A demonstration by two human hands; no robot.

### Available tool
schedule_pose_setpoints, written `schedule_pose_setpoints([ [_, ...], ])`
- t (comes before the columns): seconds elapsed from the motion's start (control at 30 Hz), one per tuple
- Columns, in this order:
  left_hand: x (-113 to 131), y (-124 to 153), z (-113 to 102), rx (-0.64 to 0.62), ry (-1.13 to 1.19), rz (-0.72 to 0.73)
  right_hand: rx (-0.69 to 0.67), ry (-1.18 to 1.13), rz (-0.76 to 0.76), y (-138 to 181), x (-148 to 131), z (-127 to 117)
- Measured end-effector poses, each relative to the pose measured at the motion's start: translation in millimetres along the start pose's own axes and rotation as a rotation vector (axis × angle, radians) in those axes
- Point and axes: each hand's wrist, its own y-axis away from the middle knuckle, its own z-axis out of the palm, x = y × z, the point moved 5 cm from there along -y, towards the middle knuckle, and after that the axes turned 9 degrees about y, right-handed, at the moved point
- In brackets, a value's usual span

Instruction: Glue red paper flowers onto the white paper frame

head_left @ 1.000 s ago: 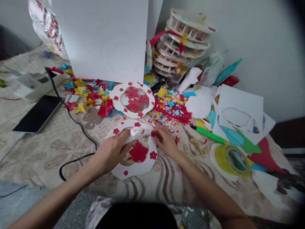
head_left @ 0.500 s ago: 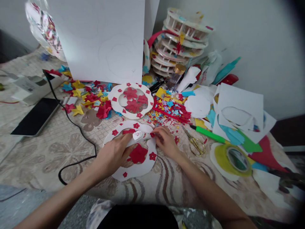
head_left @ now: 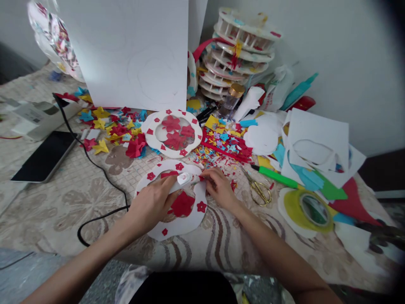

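Note:
My left hand (head_left: 155, 202) is wrapped round a white glue gun (head_left: 183, 179), whose nozzle points right. A black cord (head_left: 104, 173) runs across the cloth and out of sight behind my left wrist. In my right hand (head_left: 220, 188) a small red paper piece (head_left: 201, 178) is pinched, close to the nozzle. Beneath both hands lies a white scalloped ring (head_left: 183, 226) with small red flowers on its rim and larger red flower shapes in its see-through middle. Just behind it rests a similar decorated ring (head_left: 150, 139).
Gold-handled scissors (head_left: 260, 193), a green pen-like tool (head_left: 278, 177) and a yellow tape roll (head_left: 316, 211) lie to the right. Coloured paper scraps (head_left: 224, 143) spread behind. A phone (head_left: 46, 156) is at left. White boards (head_left: 139, 50) and stacked decorated rings (head_left: 243, 55) stand at the back.
The red piece in my right hand has come slightly nearer to the glue gun's nozzle. The whole view has shifted a little; both hands otherwise keep their places over the ring.

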Motion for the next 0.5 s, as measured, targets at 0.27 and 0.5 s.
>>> schedule_pose_setpoints([
  [0.27, 6.7, -2.8, 2.3, 0.036, 0.004, 0.080, 0.003, -0.001, 0.015, 0.7, 1.9, 1.5],
  [0.5, -1.4, 0.8, 0.1, 0.027, -0.005, 0.014, 0.003, 0.007, 0.008, 1.3, 1.1, 0.8],
])
